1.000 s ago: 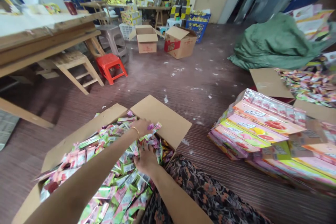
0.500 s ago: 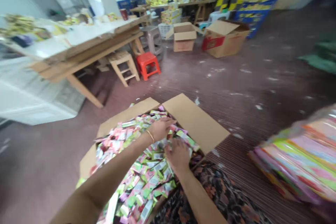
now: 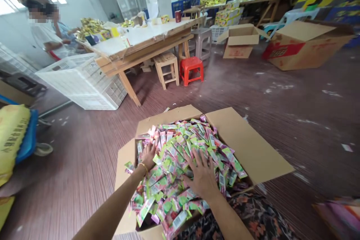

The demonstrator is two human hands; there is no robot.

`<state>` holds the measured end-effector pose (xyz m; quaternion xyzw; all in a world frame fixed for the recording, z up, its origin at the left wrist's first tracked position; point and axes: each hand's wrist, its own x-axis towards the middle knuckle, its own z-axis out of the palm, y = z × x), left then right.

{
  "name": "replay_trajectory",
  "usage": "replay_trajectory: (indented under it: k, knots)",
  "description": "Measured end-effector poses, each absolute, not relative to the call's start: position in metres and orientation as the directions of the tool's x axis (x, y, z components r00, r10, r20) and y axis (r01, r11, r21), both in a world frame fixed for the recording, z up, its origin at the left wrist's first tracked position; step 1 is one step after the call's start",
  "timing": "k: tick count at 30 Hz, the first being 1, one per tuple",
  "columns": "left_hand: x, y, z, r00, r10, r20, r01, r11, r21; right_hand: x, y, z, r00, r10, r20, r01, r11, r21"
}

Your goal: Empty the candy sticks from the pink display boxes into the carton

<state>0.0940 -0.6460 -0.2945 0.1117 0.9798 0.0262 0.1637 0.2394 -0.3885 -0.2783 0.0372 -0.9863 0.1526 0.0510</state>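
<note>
A cardboard box (image 3: 247, 142) with its flaps folded outward stands on the floor in front of me. Small pink and green packets (image 3: 168, 180) are heaped in it up to the rim. My left hand (image 3: 148, 156), with a gold bracelet at the wrist, presses on the packets near the box's left wall, fingers spread. Flat on the heap, right of its middle, rests my right hand (image 3: 201, 174), also with fingers apart. Neither hand grips a packet that I can see. Some packets hang over the near edge of the box.
A white plastic crate (image 3: 84, 82) lies by a wooden table (image 3: 157, 37), with stools, one red (image 3: 191, 70), beneath its edge. Two more open boxes (image 3: 239, 47) stand farther back. A yellow sack (image 3: 12, 135) is at left. People (image 3: 47, 33) sit beyond the table.
My left hand has moved from the far right of the heap to its left side. My right hand has flattened out with fingers spread. The view has turned left.
</note>
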Motion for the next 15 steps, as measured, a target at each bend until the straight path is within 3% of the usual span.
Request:
replay_trajectory:
  k: [4,11,15]
  knots:
    - [0.087,-0.622,-0.303,-0.908,0.148,-0.392,0.122,0.988,0.091,0.226,-0.386,-0.287,-0.996,0.039,0.077,0.02,0.971,-0.236]
    - [0.085,-0.645,-0.246,-0.848,0.347,-0.4,0.289,0.936,0.201,0.231,-0.379,-0.291,-0.997,0.057,0.051,0.042,0.968,-0.248]
    - [0.065,-0.654,-0.21,-0.885,0.326,-0.331,0.275,0.942,0.193,0.231,-0.377,-0.292,-0.998,0.062,0.015,0.056,0.966,-0.253]
